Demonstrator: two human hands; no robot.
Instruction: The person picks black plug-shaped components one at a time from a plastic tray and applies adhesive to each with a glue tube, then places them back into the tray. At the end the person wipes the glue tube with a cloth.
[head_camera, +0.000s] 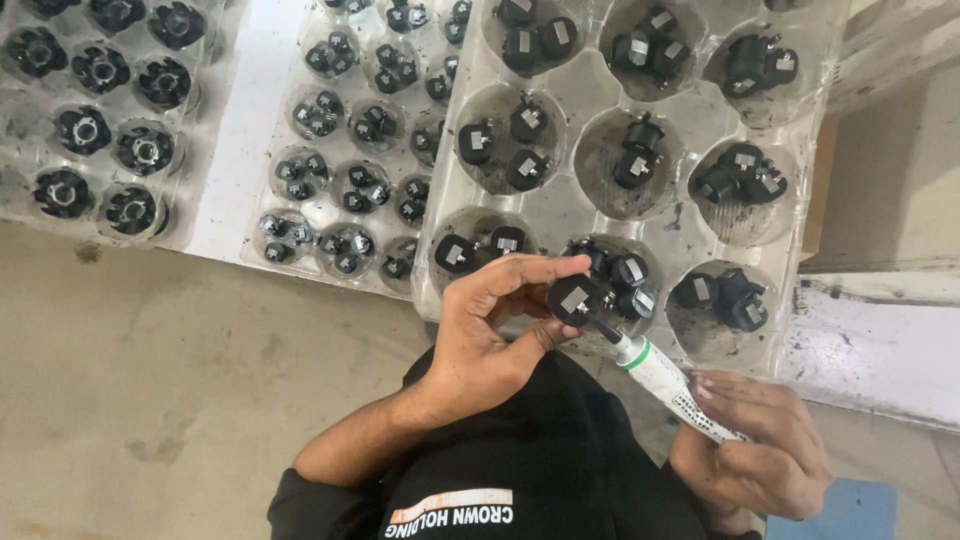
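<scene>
Gripping a black part (575, 298) over the clear tray (660, 225), the left hand (487, 335) met the white tube (665, 380) clasped in the right hand (755, 445). More trays lay on a white board (240, 120) above a grey concrete floor (150, 380)

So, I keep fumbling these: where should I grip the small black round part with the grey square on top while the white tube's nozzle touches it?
Pinch the small black round part by its rounded rim, coming from the left as the left hand does, probably leaving the grey square face clear for the white tube in the right hand.
</scene>
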